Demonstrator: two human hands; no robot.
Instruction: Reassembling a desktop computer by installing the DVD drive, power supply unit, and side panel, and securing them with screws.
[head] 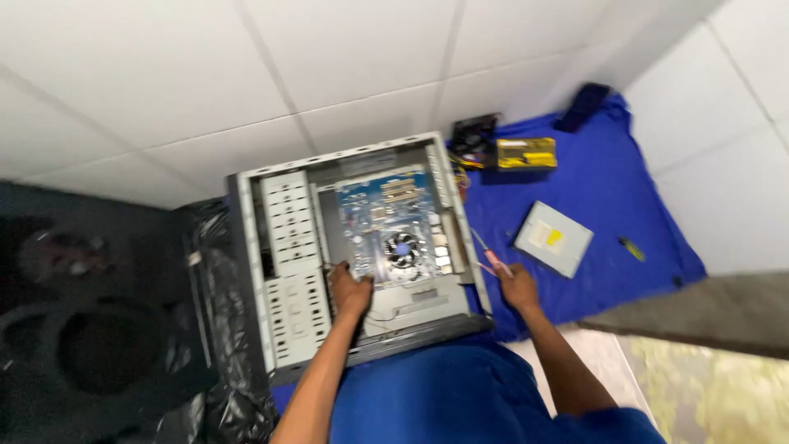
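Grey computer case (288,271): left hand (351,289) grips one motherboard (386,222), right hand (518,288) clasps one screwdriver (486,253).

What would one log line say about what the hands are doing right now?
left hand: inside open computer case, at motherboard | right hand: holding screwdriver beside case | blue cloth: drive box
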